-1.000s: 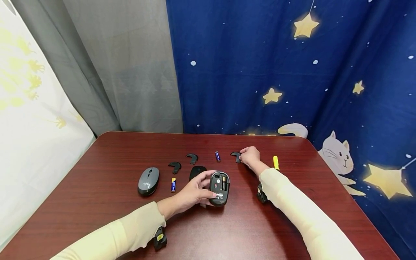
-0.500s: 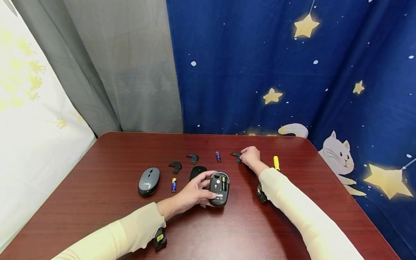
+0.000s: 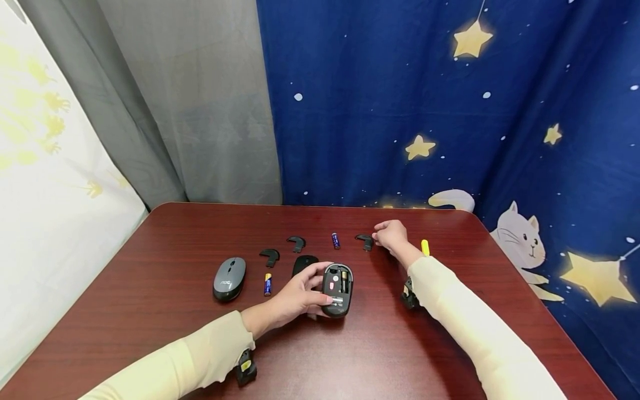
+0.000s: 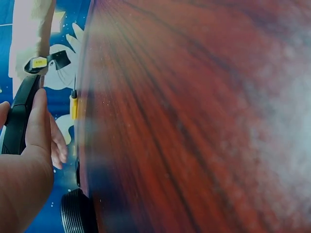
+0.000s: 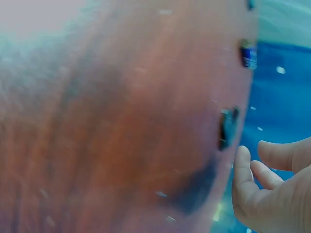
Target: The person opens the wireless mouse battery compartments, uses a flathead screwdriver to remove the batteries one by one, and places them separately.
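Note:
My left hand (image 3: pixel 295 300) grips a black computer mouse (image 3: pixel 338 306), its underside turned up and its battery compartment exposed. A battery (image 3: pixel 345 282) lies in that compartment. In the left wrist view, the mouse (image 4: pixel 19 116) shows edge-on between thumb and fingers. Farther back, my right hand (image 3: pixel 392 238) is just right of a black hook-shaped battery cover (image 3: pixel 367 242), which lies on the table. The right wrist view shows the right hand (image 5: pixel 267 194) with thumb and fingers apart and nothing between them, the blurred cover (image 5: pixel 228 128) beyond the fingertips.
A grey mouse (image 3: pixel 229 279) stands at the left, near a battery (image 3: pixel 267 284). Two more hook-shaped covers (image 3: pixel 270 256) lie behind, and another battery (image 3: pixel 335 240) farther right. A dark mouse (image 3: pixel 304 263) is partly behind my left hand. A yellow handle (image 3: pixel 425 248) shows beyond the right sleeve.
My right hand has drawn back slightly to the right, away from the cover, which stays on the table. The left hand and its mouse have hardly moved.

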The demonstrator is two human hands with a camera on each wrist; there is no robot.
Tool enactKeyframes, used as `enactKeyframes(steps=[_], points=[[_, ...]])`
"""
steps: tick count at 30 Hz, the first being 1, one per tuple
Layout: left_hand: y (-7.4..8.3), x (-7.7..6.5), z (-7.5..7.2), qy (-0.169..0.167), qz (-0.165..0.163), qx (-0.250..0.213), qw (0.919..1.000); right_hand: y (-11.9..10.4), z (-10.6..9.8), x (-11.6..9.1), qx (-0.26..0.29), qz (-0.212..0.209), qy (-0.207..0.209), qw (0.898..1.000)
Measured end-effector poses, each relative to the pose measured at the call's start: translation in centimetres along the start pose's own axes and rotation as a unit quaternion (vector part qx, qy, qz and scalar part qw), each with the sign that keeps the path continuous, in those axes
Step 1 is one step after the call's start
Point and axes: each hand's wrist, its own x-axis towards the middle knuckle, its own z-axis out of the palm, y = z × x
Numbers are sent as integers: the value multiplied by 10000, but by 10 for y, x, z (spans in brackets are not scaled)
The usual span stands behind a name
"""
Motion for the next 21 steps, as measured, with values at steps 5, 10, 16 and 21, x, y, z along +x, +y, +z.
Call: enactKeyframes(steps=[5,10,16,21], points=[[2,-2,0,39,-48,-19,10000,-7,-24,-3,365,12,-66,9993],[2,-3,0,21,-59,-9,10000,-8,-47,-8,231,-134,-161,9995],[3,-3,0,44,-65,-15,10000,-6,-73,-16,-347,-351,-108,9987],[3,-4,0,73,-82,-44,9999,6,-88,-19,-705,-261,-56,9972]])
